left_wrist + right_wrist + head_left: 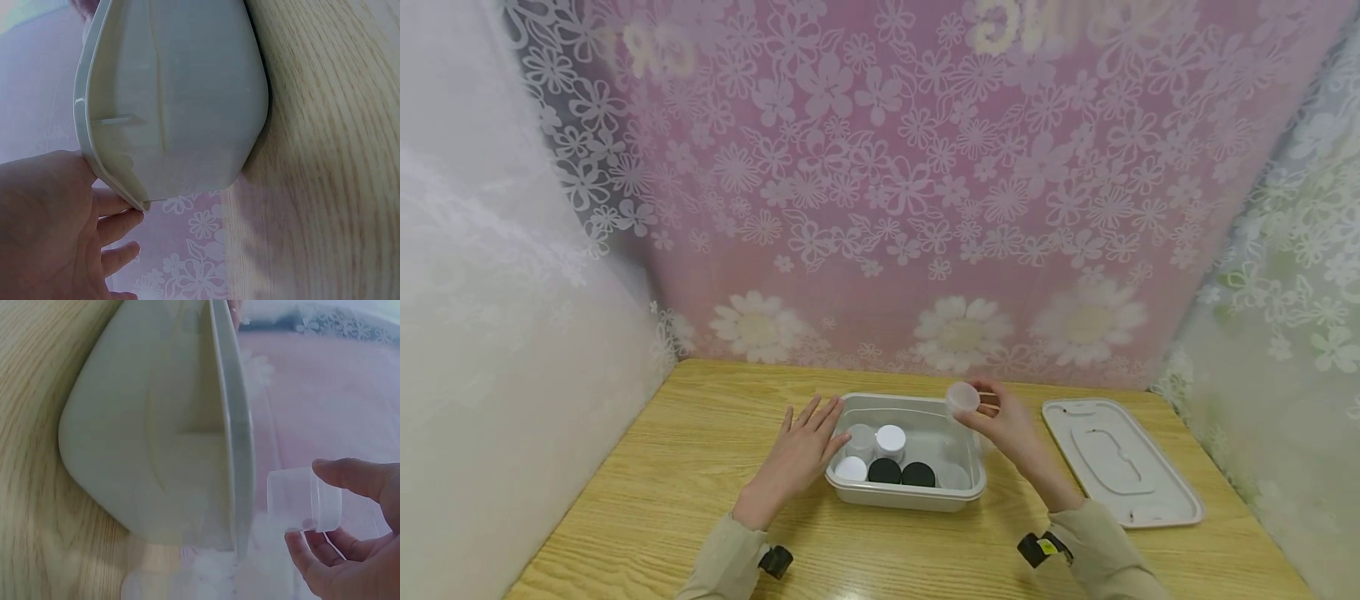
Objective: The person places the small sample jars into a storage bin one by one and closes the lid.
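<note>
Table (658, 492) partly hidden beneath tub (902, 499)

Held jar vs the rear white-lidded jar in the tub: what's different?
Top: the held jar is translucent there; the rear white-lidded jar is opaque white.
Support: the held jar is pinched in the right hand; the rear white-lidded jar isn't held.
Place: the held jar is above rim height; the rear white-lidded jar is inside the tub.
Shared: both have round tops.
</note>
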`<state>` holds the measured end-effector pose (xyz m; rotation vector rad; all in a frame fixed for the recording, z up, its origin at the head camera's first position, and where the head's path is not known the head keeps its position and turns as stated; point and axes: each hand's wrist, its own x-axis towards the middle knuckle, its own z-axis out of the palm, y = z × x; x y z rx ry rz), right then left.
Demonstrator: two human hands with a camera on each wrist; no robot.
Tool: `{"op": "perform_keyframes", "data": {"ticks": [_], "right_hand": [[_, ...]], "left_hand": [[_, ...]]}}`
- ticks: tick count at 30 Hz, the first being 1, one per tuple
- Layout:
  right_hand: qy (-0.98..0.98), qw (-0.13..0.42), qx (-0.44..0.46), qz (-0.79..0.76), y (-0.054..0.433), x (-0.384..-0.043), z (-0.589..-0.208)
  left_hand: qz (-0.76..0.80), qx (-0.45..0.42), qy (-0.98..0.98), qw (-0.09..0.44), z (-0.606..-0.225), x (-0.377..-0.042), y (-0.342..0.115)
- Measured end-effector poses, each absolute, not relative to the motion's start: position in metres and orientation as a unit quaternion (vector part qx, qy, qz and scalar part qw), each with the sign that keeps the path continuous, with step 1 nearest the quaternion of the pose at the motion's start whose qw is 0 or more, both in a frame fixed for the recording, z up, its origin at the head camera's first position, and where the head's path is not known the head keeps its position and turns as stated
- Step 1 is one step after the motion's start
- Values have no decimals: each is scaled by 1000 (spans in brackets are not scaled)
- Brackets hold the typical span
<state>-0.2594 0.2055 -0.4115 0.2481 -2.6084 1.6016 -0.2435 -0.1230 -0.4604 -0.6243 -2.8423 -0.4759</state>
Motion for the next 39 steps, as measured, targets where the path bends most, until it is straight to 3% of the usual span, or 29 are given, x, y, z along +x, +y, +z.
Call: {"op": "perform_keyframes", "data": {"ticks": [33,39], "right_hand": [[-934,-11,216,286,157,-288,-452],[-935,-46,199,291,152,-281,-440]], "left_hand": [[-166,-214,-958,95,-459,-244,-123],[-165,-214,-957,102,-459,-244,-123]]}}
